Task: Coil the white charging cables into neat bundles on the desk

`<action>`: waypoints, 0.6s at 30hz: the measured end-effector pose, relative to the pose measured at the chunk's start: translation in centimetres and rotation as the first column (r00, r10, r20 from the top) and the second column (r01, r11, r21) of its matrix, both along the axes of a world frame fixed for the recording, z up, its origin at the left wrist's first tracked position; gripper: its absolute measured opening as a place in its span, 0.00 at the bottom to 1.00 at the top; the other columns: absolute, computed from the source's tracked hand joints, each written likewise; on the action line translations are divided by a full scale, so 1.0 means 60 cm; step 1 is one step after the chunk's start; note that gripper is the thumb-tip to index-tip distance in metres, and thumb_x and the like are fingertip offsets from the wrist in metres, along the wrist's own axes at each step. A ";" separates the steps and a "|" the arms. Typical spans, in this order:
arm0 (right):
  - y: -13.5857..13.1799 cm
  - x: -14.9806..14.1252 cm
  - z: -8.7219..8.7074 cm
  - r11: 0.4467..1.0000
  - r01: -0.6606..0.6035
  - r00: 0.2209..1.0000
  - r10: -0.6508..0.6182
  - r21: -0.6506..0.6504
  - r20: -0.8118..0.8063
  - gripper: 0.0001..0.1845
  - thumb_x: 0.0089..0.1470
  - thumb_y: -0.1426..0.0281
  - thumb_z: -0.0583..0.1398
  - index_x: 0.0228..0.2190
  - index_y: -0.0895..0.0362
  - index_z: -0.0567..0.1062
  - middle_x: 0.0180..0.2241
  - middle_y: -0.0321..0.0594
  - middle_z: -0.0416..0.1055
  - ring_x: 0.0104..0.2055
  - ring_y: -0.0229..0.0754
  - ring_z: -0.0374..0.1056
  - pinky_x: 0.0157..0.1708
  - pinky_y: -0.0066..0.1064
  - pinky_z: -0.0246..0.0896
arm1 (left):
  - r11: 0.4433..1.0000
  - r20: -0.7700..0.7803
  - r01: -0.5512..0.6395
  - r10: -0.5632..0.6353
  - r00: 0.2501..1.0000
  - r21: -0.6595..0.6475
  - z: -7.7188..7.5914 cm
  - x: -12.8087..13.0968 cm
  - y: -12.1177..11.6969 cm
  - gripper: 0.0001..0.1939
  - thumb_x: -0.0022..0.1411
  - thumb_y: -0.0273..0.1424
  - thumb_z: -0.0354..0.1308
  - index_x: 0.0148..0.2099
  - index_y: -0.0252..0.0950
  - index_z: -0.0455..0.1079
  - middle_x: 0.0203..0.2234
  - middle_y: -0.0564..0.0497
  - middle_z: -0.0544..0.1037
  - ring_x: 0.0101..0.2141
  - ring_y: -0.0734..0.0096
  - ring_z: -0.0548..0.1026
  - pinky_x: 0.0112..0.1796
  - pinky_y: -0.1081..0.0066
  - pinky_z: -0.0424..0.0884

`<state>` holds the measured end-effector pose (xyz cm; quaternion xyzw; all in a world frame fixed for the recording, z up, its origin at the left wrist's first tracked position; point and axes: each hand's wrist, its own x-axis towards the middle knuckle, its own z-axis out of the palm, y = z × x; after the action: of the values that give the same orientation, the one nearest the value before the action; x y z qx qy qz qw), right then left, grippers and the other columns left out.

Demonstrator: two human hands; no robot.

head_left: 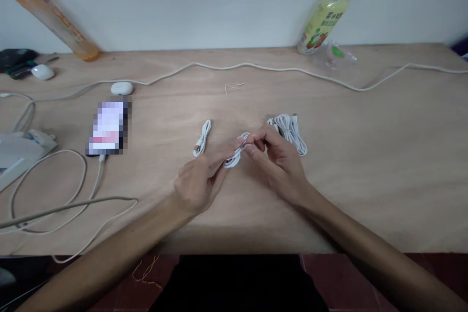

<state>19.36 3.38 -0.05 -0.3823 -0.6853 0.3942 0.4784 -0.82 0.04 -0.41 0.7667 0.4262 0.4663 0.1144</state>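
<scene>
Between my hands is a coiled white charging cable [232, 161], just above or on the wooden table. My left hand [199, 175] is closed on the coil, thumb below and fingers over it. At the coil's upper end, the fingertips of my right hand [280, 161] are pinched together; whatever they grip there is too small to make out. Left of the coil lies another bundled white cable [203, 137] with a metal plug at its lower end. Behind my right hand sit more bundled white cables [290, 131], partly covered by my fingers.
A plugged-in phone [108, 126] and a white earbud case [122, 88] lie at left, near a power strip [22, 151] and looped cords. A long white cord [248, 65] crosses the back. An orange bottle [51, 19] and a yellow-green bottle [327, 17] stand by the wall.
</scene>
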 end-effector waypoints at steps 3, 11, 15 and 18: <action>-0.001 -0.003 0.001 0.998 -0.005 0.999 0.003 -0.063 -0.038 0.06 0.69 0.69 0.63 0.36 0.51 0.76 0.32 0.32 0.64 0.35 0.41 0.61 0.40 0.37 0.56 | 0.999 0.009 -0.035 0.036 0.999 -0.019 0.002 -0.001 -0.003 0.13 0.73 0.23 0.64 0.55 0.41 0.79 0.47 0.50 0.90 0.43 0.61 0.90 0.44 0.70 0.88; -0.004 -0.013 -0.006 0.994 0.018 0.995 -0.028 -0.105 -0.097 0.07 0.68 0.68 0.65 0.34 0.51 0.77 0.30 0.31 0.64 0.34 0.41 0.60 0.39 0.37 0.55 | 1.000 0.003 -0.009 0.009 1.000 0.022 0.001 0.004 -0.002 0.15 0.72 0.20 0.61 0.55 0.42 0.78 0.50 0.49 0.89 0.47 0.61 0.90 0.46 0.68 0.88; -0.009 -0.018 -0.007 0.996 0.051 0.993 -0.059 -0.075 -0.106 0.08 0.69 0.70 0.64 0.33 0.51 0.76 0.31 0.31 0.65 0.35 0.41 0.60 0.39 0.37 0.54 | 0.998 0.007 -0.005 0.005 1.000 0.055 0.000 0.006 -0.001 0.17 0.72 0.18 0.61 0.56 0.42 0.78 0.50 0.49 0.89 0.47 0.61 0.90 0.46 0.69 0.88; -0.011 -0.023 -0.007 0.994 0.067 0.990 -0.078 -0.090 -0.119 0.10 0.69 0.69 0.63 0.32 0.51 0.75 0.30 0.31 0.64 0.34 0.40 0.60 0.38 0.36 0.54 | 0.995 -0.007 0.007 -0.006 1.000 0.098 -0.002 0.006 -0.001 0.17 0.72 0.17 0.61 0.56 0.41 0.76 0.50 0.48 0.90 0.48 0.62 0.89 0.46 0.70 0.87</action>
<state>17.96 2.71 -0.45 -0.4021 -0.6227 0.4282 0.5169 -0.47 -0.02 -0.53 0.7744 0.4005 0.4838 0.0766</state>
